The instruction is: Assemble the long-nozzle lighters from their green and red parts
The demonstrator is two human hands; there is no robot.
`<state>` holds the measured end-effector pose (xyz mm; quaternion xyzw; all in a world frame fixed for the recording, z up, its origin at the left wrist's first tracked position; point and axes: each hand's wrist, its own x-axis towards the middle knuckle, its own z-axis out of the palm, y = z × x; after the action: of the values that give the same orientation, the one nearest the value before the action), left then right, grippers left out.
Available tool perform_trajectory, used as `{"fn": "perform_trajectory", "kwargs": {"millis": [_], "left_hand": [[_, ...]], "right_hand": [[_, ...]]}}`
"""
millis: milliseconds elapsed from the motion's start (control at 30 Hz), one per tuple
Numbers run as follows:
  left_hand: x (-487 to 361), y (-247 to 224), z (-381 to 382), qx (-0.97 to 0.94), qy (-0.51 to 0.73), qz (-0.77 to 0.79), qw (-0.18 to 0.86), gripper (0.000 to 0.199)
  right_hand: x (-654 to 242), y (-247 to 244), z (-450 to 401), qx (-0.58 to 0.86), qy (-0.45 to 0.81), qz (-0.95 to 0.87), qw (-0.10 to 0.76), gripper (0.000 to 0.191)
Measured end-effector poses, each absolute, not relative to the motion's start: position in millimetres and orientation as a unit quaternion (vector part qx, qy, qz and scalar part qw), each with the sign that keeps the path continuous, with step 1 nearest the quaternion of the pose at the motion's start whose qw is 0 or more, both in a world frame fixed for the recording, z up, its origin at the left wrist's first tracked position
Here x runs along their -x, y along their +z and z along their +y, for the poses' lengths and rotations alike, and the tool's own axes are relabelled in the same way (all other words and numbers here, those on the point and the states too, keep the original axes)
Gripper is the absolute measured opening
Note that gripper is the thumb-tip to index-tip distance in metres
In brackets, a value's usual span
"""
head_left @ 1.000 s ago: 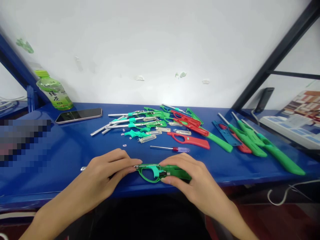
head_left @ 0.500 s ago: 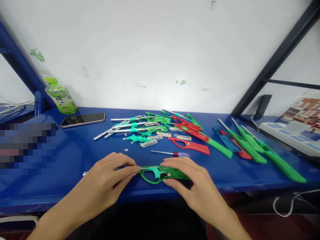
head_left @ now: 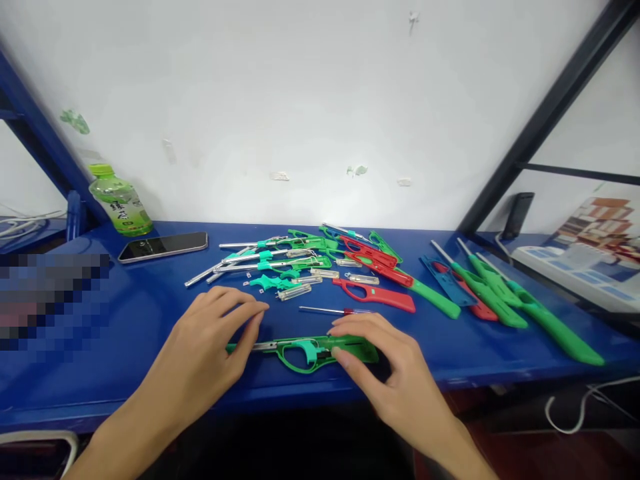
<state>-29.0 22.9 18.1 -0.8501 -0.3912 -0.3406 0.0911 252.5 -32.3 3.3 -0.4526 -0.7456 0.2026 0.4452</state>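
In front of me near the table edge lies an opened green gas lighter (head_left: pixel 295 366), its turquoise trigger (head_left: pixel 309 348) and inner parts exposed. My right hand (head_left: pixel 383 357) holds it around the handle, thumb and fingertips close to the trigger mechanism. Above the lighter's metal tube, my left hand (head_left: pixel 215 333) is closed with thumb and index finger pinched together; anything between the tips is too small to make out. Part of the tube is hidden behind that hand. A screwdriver (head_left: pixel 323 310) lies just beyond, its handle partly covered by my right hand.
Lighter parts are heaped behind: metal tubes (head_left: pixel 240 267), turquoise triggers (head_left: pixel 270 283), clear fuel tanks (head_left: pixel 294 292) and a red shell (head_left: pixel 385 295). Green lighters (head_left: pixel 493 297) lie at right. A phone (head_left: pixel 165 247) and bottle (head_left: pixel 123 203) are at left; a wall stands behind.
My left hand has lifted off the lighter's tube and moved slightly up and left, uncovering more of the tube. My right hand stays on the handle.
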Motion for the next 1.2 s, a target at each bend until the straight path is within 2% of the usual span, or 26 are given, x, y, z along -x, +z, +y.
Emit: {"fn": "perform_trajectory", "kwargs": {"millis": [167, 267, 467, 600, 833, 933, 1067, 1167, 1200], "left_hand": [[42, 24, 36, 0.832, -0.316, -0.439, 0.121, 0.030], [55, 32, 46, 0.818, -0.264, -0.502, 0.093, 0.034], [66, 45, 65, 0.810, -0.147, -0.567, -0.035, 0.023], [62, 50, 77, 0.817, -0.131, -0.558, -0.071, 0.018], [46, 57, 83, 0.813, -0.111, -0.558, -0.125, 0.022], [42, 57, 83, 0.812, -0.105, -0.557, -0.142, 0.020], [44, 52, 84, 0.816, -0.104, -0.549, -0.148, 0.015], [45, 48, 83, 0.818, -0.107, -0.546, -0.142, 0.015], [45, 48, 82, 0.818, -0.109, -0.547, -0.139, 0.014]], "right_hand": [[-256, 4, -32, 0.448, 0.215, -0.729, 0.471, 0.012], [-256, 13, -27, 0.452, 0.194, -0.745, 0.451, 0.012], [-245, 50, 27, 0.388, 0.037, -0.861, 0.327, 0.015], [-229, 66, 70, 0.324, -0.057, -0.929, 0.167, 0.018], [-205, 61, 93, 0.297, -0.109, -0.946, 0.072, 0.010], [-201, 61, 91, 0.295, -0.123, -0.946, 0.057, 0.010], [-209, 77, 81, 0.310, -0.135, -0.938, 0.073, 0.023], [-225, 96, 65, 0.337, -0.123, -0.926, 0.118, 0.031], [-230, 101, 58, 0.357, -0.096, -0.915, 0.161, 0.029]]}}
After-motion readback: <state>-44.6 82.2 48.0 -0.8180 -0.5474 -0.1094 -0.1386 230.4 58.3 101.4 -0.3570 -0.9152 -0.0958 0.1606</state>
